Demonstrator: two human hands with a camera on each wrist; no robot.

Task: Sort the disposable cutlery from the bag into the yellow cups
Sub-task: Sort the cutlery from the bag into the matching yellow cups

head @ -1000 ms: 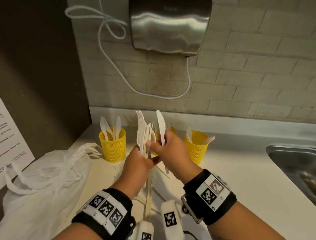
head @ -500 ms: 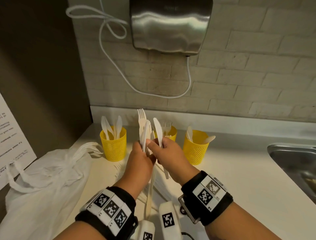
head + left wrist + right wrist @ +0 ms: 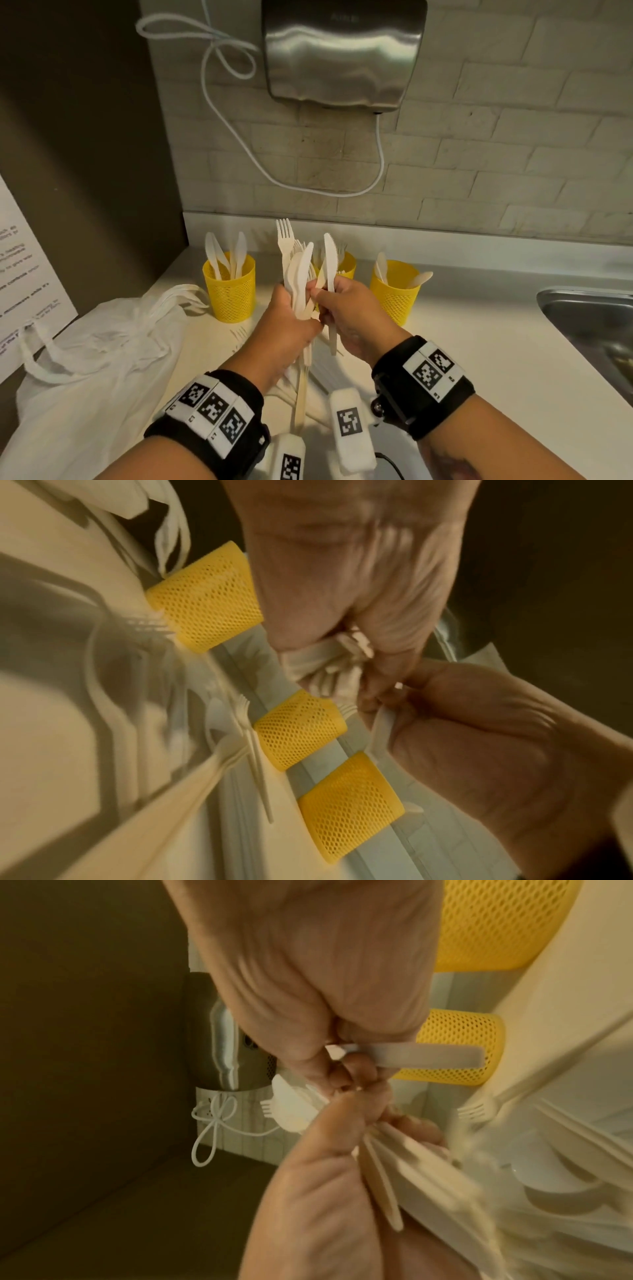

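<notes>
Whereas a second ago it stood apart, the knife [image 3: 329,260] pinched by the right hand [image 3: 346,308] now abuts the bundle [image 3: 297,274] clenched in the left hand [image 3: 284,325], sorting unfinished before the yellow cups [image 3: 230,291].

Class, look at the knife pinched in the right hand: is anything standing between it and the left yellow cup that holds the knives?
Yes. The left hand and its upright cutlery bundle stand between the knife and the left yellow cup.
</notes>
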